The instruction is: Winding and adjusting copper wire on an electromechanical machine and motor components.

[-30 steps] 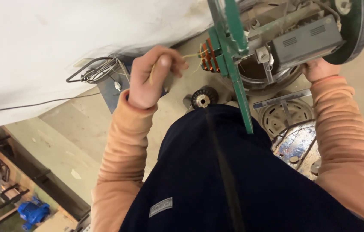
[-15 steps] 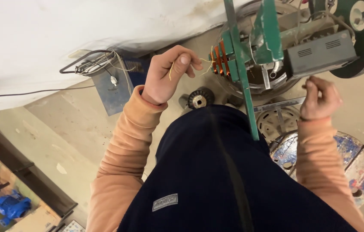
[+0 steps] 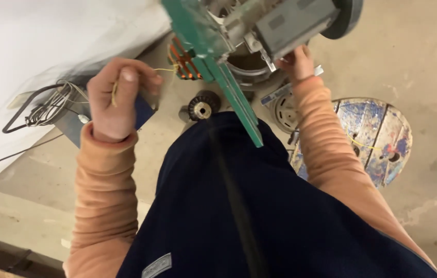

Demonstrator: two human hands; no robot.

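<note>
Your left hand (image 3: 113,100) has its fingers closed on a thin yellowish thread (image 3: 164,70), which runs taut to the orange coil (image 3: 183,63) on the green-framed winding machine (image 3: 229,56). Your right hand (image 3: 296,62) touches the machine's grey underside; its finger spread is hidden.

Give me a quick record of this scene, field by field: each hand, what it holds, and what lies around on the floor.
left hand: closed, pinching a thin yellowish thread that runs to the orange-wound coil
right hand: under the grey box-shaped machine housing, grip hidden
frame: green metal bar slanting down over the lap
floor: round wooden reel with blue paint; small black toothed wheel
left side: loop of grey wire
</note>
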